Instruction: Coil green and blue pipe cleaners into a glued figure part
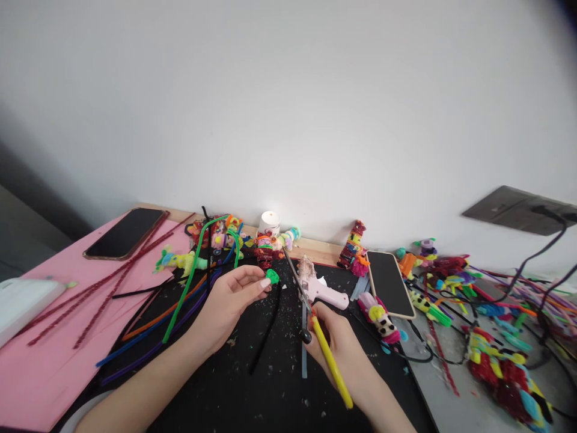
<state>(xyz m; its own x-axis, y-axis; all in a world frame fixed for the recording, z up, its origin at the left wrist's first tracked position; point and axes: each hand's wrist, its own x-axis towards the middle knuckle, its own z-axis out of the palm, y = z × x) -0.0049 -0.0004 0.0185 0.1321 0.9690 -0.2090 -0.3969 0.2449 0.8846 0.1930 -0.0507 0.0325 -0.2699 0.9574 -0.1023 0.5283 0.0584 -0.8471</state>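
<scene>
Glue gun (325, 294) just beside scissors (332, 362)

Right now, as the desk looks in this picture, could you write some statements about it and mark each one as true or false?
1. The left hand holds a small green piece at its fingertips. True.
2. The right hand is empty. False: it grips scissors with yellow handles.
3. A pink glue gun lies on the black mat. True.
4. There is only one phone on the desk. False: a dark phone lies on the pink sheet, and a second phone lies to the right of the glue gun.
</scene>
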